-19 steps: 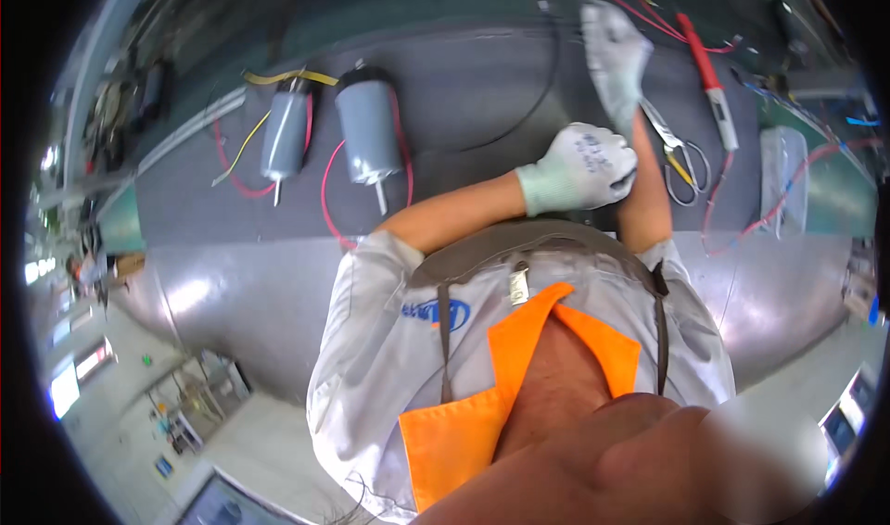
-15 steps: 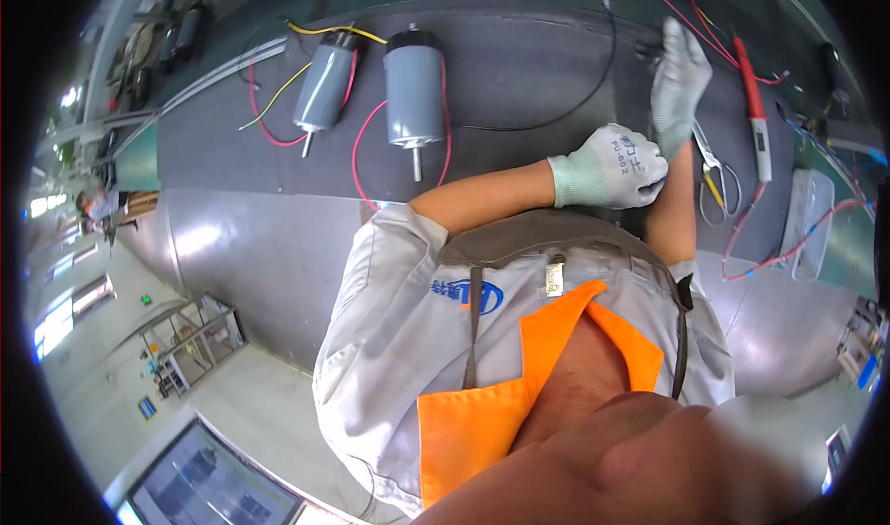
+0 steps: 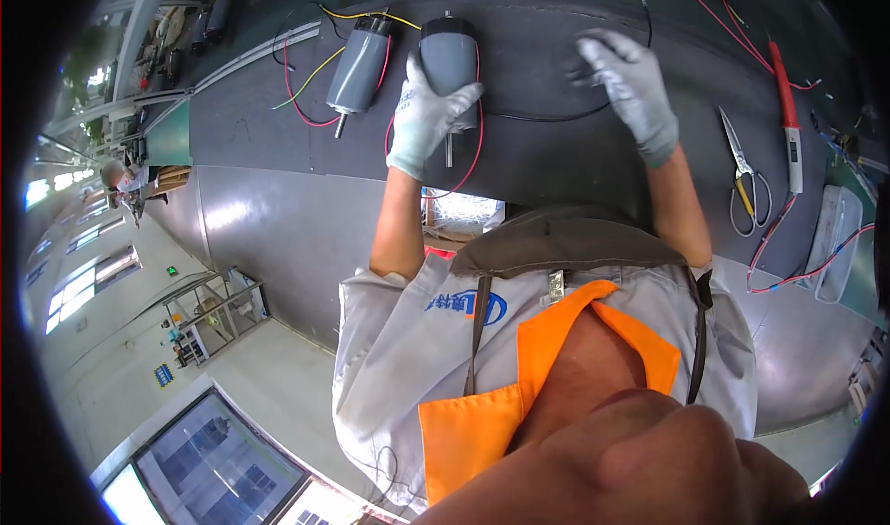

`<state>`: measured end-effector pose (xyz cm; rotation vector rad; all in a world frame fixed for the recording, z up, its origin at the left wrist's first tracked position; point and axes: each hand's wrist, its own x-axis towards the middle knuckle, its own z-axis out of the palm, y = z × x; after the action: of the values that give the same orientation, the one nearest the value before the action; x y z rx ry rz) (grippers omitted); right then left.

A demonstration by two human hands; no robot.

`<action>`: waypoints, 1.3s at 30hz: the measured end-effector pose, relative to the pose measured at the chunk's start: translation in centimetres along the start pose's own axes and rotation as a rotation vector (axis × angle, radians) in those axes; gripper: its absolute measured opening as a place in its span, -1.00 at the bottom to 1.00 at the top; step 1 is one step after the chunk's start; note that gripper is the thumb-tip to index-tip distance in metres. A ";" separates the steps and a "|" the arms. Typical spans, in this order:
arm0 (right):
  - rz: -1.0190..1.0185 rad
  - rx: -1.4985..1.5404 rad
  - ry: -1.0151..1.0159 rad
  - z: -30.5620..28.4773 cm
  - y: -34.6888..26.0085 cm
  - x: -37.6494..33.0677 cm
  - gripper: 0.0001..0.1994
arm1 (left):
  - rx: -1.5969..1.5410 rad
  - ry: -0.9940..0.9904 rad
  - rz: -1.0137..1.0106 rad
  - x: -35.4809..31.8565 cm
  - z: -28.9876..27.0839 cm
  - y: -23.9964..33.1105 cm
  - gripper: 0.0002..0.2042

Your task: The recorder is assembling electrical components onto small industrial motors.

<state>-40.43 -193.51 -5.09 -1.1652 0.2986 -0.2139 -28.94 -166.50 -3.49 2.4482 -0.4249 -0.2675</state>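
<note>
A clear plastic tray (image 3: 836, 217), its contents indistinct, sits well right of the right grip (image 3: 638, 89), crossed by a red wire (image 3: 852, 238), while an open box (image 3: 447, 240) below the left grip (image 3: 426, 122) holds crinkled, shiny material (image 3: 462, 212). White-gloved, the left grip cups the larger motor (image 3: 449, 66), fingers along one side, thumb across the other. The right grip hangs loosely open over the matte dark counter (image 3: 547, 159), fingers blurred. Two smooth gray cylinders with black caps and metal shafts lie there: the larger motor within the left grip, the smaller motor (image 3: 357, 73) just left of it. Right of the right grip are one pair of steel scissors (image 3: 741, 166) and one slender red-and-white tool (image 3: 788, 108).
</note>
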 end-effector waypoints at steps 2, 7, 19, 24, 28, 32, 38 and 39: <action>0.055 -0.044 -0.052 1.5 0.9 0.1 -0.69 | -0.103 -0.013 0.050 0.8 -0.4 0.9 -0.03; -0.114 -0.028 0.044 -0.1 1.6 0.1 -0.63 | -1.108 -0.197 -0.349 -3.7 -2.1 5.6 -0.48; 0.294 -0.115 -0.116 -3.1 -6.6 -10.6 -0.34 | -1.087 -0.774 0.018 -3.8 7.1 11.7 -0.44; 0.089 -0.394 0.231 -3.2 -5.6 -11.9 -0.37 | 0.087 -0.562 0.698 -1.0 7.5 14.6 -0.52; 0.036 -0.847 0.210 -4.0 -4.1 -10.5 -0.41 | 0.244 -0.395 0.595 -1.8 7.8 13.6 -0.53; -0.205 -1.024 0.134 -5.0 -3.4 -8.4 -0.42 | 0.291 -0.117 0.586 -1.2 7.9 12.5 -0.59; -0.294 -1.258 0.053 -5.5 -2.6 -2.2 -0.25 | 0.266 0.089 0.641 -1.9 7.3 8.6 -0.67; -0.294 -1.260 0.067 -6.4 -0.9 -0.6 -0.25 | 0.237 0.088 0.583 -2.0 7.4 8.7 -0.66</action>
<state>-43.14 -199.24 -6.56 -2.4599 0.3194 -0.3352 -34.99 -176.43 -3.68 2.4182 -1.1509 0.1464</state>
